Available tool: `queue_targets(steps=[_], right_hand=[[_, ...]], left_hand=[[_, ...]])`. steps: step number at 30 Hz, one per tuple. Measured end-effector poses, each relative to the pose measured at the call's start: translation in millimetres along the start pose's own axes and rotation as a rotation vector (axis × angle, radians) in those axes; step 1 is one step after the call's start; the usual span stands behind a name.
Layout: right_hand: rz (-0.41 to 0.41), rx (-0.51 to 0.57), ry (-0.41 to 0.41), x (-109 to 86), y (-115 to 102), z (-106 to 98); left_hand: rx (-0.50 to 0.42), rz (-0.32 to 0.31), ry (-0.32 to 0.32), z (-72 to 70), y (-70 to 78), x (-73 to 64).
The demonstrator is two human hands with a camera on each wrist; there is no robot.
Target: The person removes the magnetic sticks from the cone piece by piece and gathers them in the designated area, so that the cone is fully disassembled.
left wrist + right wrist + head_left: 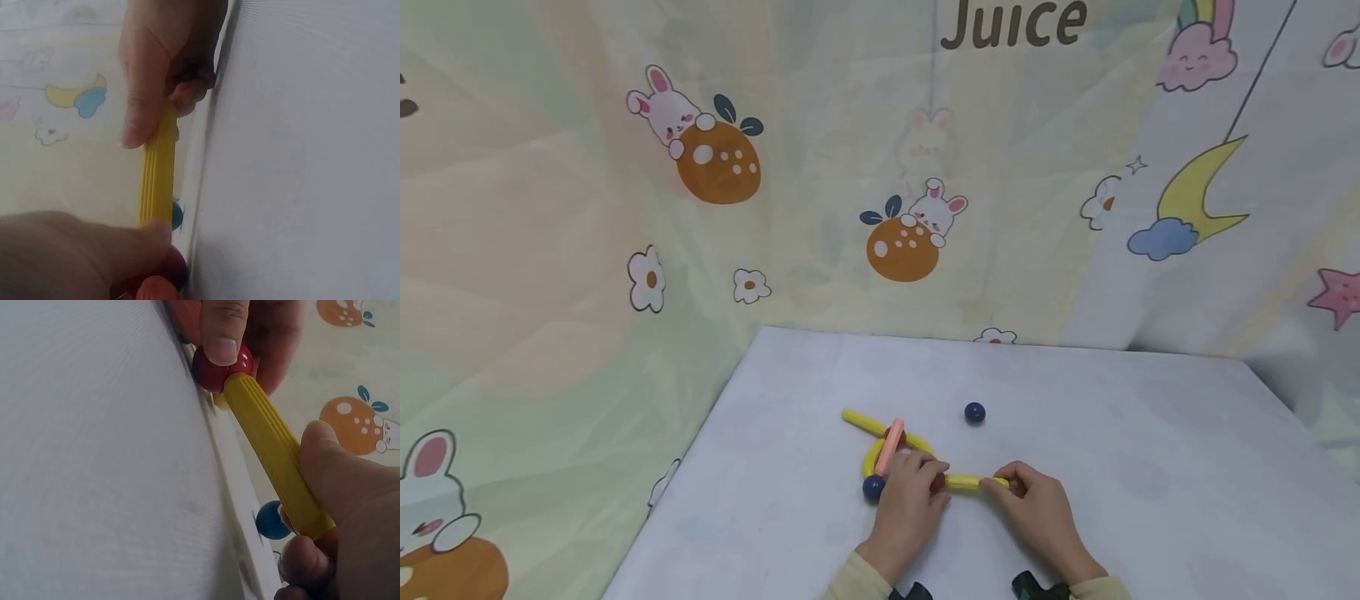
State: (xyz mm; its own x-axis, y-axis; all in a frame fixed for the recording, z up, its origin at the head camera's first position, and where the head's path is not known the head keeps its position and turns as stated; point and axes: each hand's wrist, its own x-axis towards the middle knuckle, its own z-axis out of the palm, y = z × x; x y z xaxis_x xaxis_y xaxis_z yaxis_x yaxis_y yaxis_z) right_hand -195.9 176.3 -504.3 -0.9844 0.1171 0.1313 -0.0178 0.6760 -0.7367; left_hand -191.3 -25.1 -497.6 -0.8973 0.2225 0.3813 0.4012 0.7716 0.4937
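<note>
Between finger and thumb, my left hand (908, 510) holds a glossy red ball (212, 370). My right hand (1039, 510) pinches the far end of a straight, ribbed yellow rod (269, 447), whose other end touches that ball. Beside the left hand lies a joined shape on the table: a yellow rod (862, 422), a second red ball (902, 436), a salmon-pink rod (891, 448), curved yellow pieces (870, 458) and a dark blue ball (873, 488). The left hand covers part of this shape, so how it meets the held ball cannot be told.
A loose dark blue ball (974, 413) sits farther back on the white table (1150, 467). Behind the table's back edge hangs a printed cloth (820, 167) with rabbits and oranges. Black wrist devices (1037, 586) show near both sleeves.
</note>
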Motion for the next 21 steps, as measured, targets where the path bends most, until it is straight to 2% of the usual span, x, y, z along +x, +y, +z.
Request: queue_targets(steps=[4, 10, 15, 21], right_hand=[[-0.020, -0.012, -0.003, -0.4, 0.7, 1.7], [-0.064, -0.023, -0.003, -0.7, 2.0, 1.1], [-0.080, -0.027, -0.006, -0.2, 4.2, 0.9], [-0.068, -0.009, -0.045, 3.7, 6.9, -2.2]], left_hand=[[-0.039, -0.078, 0.007, 0.9, -2.8, 1.3], [-0.036, -0.141, -0.005, 0.3, -3.5, 4.9], [-0.045, -0.160, -0.004, -0.1, -3.2, 7.2], [-0.065, -0.160, 0.022, -1.5, -5.8, 6.0]])
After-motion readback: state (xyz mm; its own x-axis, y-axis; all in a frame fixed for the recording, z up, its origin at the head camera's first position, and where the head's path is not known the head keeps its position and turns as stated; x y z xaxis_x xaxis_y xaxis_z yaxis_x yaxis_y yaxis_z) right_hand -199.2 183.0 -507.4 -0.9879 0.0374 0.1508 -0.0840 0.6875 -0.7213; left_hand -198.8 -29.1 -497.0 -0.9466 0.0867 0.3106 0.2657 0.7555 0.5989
